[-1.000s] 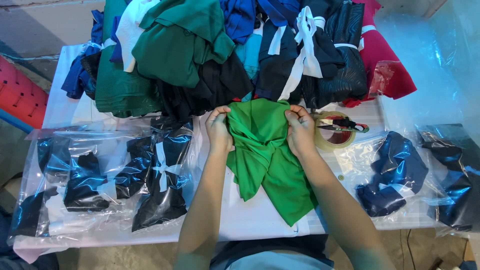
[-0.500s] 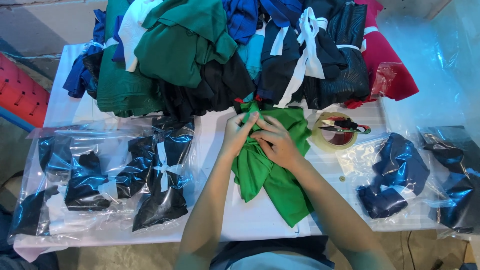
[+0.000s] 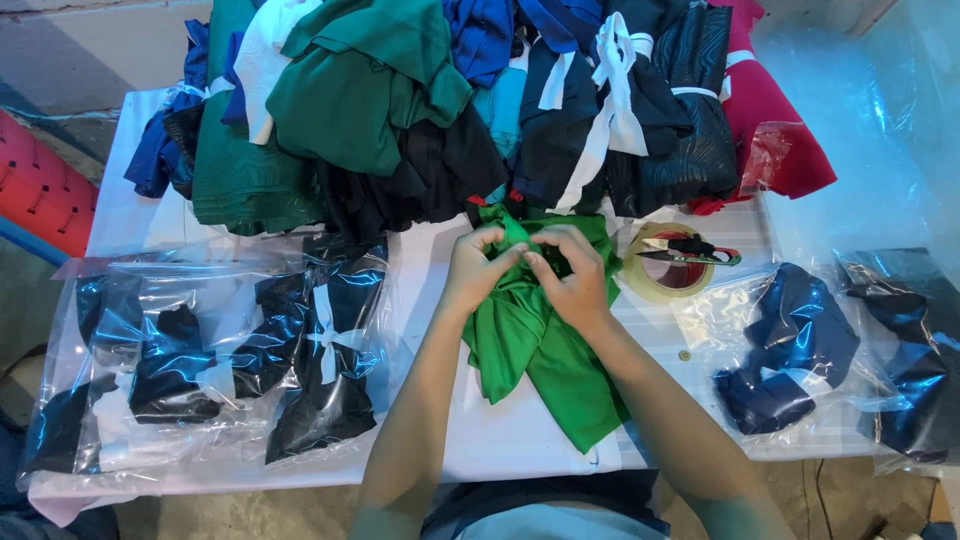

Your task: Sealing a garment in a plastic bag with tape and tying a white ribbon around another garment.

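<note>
A bright green garment (image 3: 535,350) lies bunched on the white table (image 3: 135,215) in front of me. Both hands grip its upper part, close together. My left hand (image 3: 472,268) pinches a fold of the fabric near the top. My right hand (image 3: 573,275) presses against it from the right, fingers curled into the same bunched cloth. The lower part of the garment trails toward the table's near edge.
A heap of folded clothes (image 3: 450,110), green, black, blue, white and red, fills the far side. Clear plastic bags with dark garments (image 3: 240,350) lie at left; more bagged ones (image 3: 790,345) at right. A tape roll (image 3: 665,270) with small scissors (image 3: 695,252) sits beside my right hand.
My hands held the garment spread apart by its top corners; they have come together at the middle, gathering the green fabric into a bunch.
</note>
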